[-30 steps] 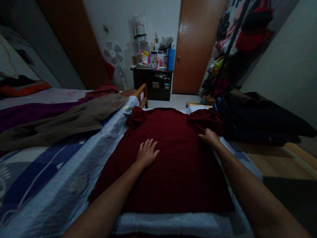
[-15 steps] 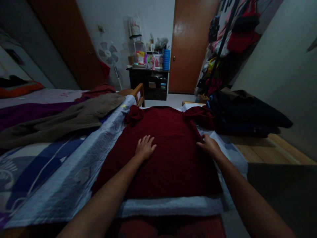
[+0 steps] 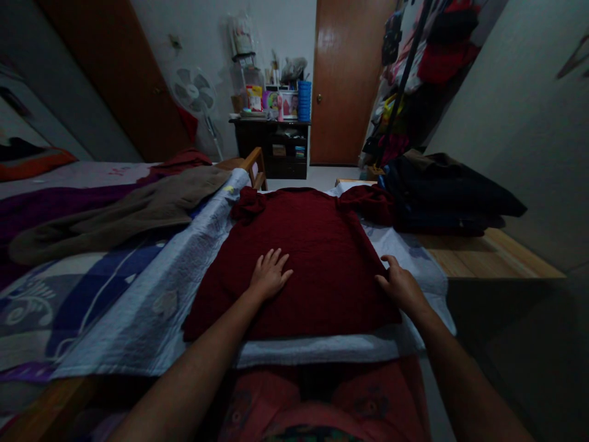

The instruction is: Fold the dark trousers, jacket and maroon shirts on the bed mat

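A dark red long garment, a shirt by its shape, lies spread on a pale blue-grey cloth. Its sleeves are bunched at the far end, one on each side. My left hand rests flat on the shirt left of its middle, fingers spread. At the shirt's right edge is my right hand, thumb and forefinger apart; its other fingers are partly hidden, and I see nothing held in it.
To the right, a stack of folded dark clothes sits on a wooden board. On the left, a grey-brown garment lies across a bed with a blue patterned cover. A standing fan and dark cabinet are at the back.
My right hand has slid nearer along the shirt's right edge, and its thumb and forefinger have spread. My left hand stays on the shirt. The view has shifted slightly.
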A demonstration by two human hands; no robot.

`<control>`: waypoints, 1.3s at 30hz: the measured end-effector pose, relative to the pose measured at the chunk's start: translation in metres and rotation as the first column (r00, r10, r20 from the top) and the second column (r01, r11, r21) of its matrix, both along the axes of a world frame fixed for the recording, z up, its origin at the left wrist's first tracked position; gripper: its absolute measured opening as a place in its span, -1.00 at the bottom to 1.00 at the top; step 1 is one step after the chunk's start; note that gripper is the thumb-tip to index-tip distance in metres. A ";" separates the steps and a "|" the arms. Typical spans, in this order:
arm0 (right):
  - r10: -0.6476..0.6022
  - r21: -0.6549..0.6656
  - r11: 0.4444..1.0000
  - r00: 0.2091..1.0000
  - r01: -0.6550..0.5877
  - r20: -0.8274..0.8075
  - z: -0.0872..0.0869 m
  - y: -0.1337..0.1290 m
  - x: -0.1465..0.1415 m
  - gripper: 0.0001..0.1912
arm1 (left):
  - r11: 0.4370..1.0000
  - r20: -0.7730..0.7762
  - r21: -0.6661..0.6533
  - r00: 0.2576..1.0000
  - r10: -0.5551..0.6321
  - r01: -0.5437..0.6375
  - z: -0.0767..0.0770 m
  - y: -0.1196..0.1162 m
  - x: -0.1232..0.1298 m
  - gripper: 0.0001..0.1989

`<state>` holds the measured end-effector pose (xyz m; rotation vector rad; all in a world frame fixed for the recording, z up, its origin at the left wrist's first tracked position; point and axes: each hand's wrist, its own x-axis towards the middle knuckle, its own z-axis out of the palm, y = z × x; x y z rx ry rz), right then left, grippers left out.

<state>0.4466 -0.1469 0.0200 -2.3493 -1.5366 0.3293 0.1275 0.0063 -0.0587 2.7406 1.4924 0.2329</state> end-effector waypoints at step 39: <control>0.315 0.131 0.926 0.914 -0.355 0.256 -0.083 0.066 -0.116 -0.49 | 0.996 0.074 -0.003 0.993 -0.091 0.092 -0.001 -0.057 -0.001 -0.39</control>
